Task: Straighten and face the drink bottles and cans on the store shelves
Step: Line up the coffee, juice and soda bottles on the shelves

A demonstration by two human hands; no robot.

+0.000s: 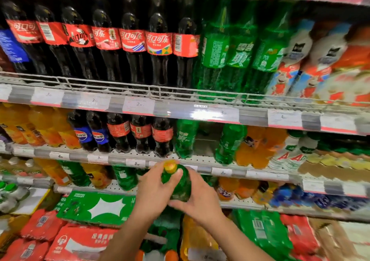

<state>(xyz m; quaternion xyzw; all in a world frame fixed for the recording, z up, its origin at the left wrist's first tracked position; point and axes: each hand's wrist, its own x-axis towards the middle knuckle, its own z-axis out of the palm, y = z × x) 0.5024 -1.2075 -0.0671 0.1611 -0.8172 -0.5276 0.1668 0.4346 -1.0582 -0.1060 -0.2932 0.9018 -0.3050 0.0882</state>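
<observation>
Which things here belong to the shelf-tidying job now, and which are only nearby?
In the job: green bottle, held by left hand and right hand; gap between green bottles on the shelf above.
Only nearby: cola bottles, green carton, red packs.

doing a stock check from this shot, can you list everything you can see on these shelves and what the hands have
large cola bottles: seven in front, dark with red labels, top shelf left
large green bottles: three in front, top shelf middle
white and orange bottles: blurred, count unclear, top shelf right
small orange bottles: several, second shelf left
blue-label cola bottles: two, dark, second shelf
small red-label cola bottles: three, dark, second shelf
small green bottles: two with a gap between, second shelf
wrapped multipacks: green and red, bottom left
held green bottle: one, yellow cap, in front of the third shelf
left hand: near the neck of the held bottle
right hand: on its lower body
</observation>
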